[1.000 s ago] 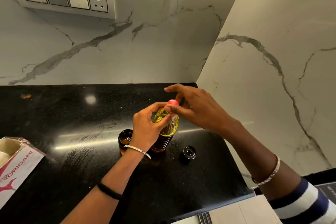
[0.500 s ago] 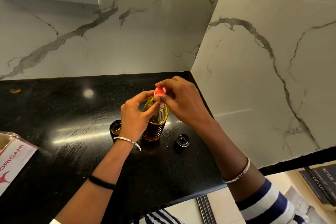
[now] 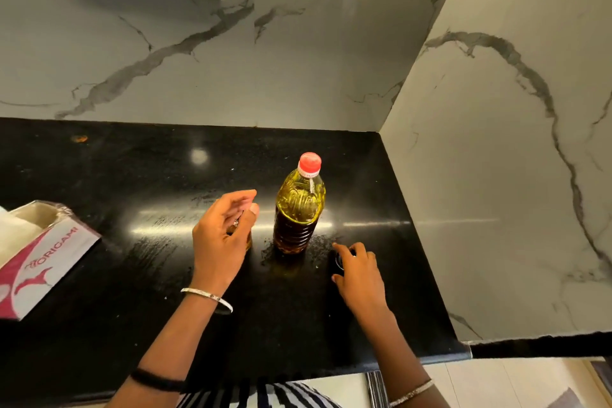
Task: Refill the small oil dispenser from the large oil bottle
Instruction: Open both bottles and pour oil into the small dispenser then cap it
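Head view: on the black worktop (image 3: 132, 175), a tissue box (image 3: 36, 255) lies far left. The left hand (image 3: 222, 238) curls loosely over the small oil dispenser (image 3: 248, 242); I cannot tell whether it grips. Just beside it, the red-capped large oil bottle (image 3: 299, 209) stands upright. The right hand (image 3: 359, 278) curls its fingers round a black cap (image 3: 339, 261).

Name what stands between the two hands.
The large oil bottle stands there, upright with its red cap on, on the black counter; the head view shows it.
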